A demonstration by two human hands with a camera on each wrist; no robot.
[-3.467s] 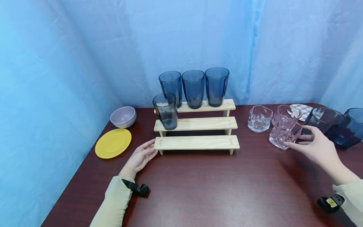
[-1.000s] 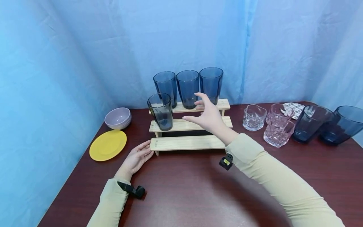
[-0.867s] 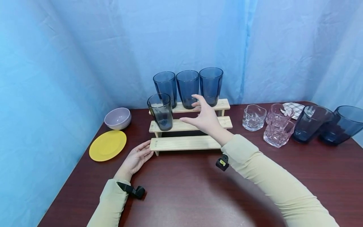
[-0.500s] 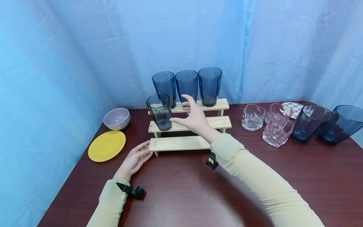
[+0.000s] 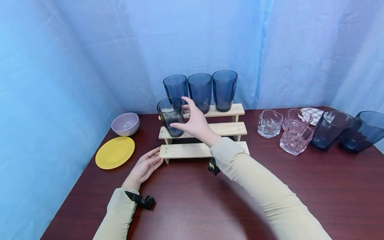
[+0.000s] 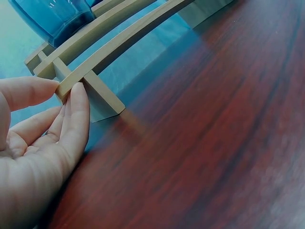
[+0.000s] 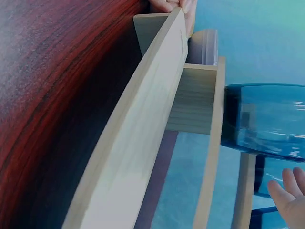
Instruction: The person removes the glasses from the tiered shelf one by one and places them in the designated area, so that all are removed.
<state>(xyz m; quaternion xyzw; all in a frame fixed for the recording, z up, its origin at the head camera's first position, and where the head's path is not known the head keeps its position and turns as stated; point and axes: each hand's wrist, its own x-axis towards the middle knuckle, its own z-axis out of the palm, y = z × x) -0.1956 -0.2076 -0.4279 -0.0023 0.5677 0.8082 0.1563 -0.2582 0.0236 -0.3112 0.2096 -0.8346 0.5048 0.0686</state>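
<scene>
A three-step wooden display rack (image 5: 186, 151) stands on the table. My left hand (image 5: 145, 166) pinches the left end of its lowest step; the left wrist view shows thumb and fingers (image 6: 78, 109) on the wood. A dark blue-grey glass tumbler (image 5: 168, 116) stands upright on the middle step's left end. Right beside it is my right hand (image 5: 195, 121), thumb and fingers spread apart, partly overlapping the tumbler in the head view. In the right wrist view, the fingertips (image 7: 275, 188) show a gap from the tumbler (image 7: 267, 119). Three blue tumblers (image 5: 224, 91) line the top step.
On the right stand a clear glass (image 5: 270, 124), two pink glasses (image 5: 295, 140) and two dark blue tumblers (image 5: 331, 130), near a checked round mat (image 5: 315, 115). To the left are a yellow plate (image 5: 115, 153) and lilac bowls (image 5: 125, 124). Blue curtain hangs behind.
My right hand has left the pink glass at the right and moved left across the rack to the middle-step tumbler. My left hand keeps its hold on the rack's end.
</scene>
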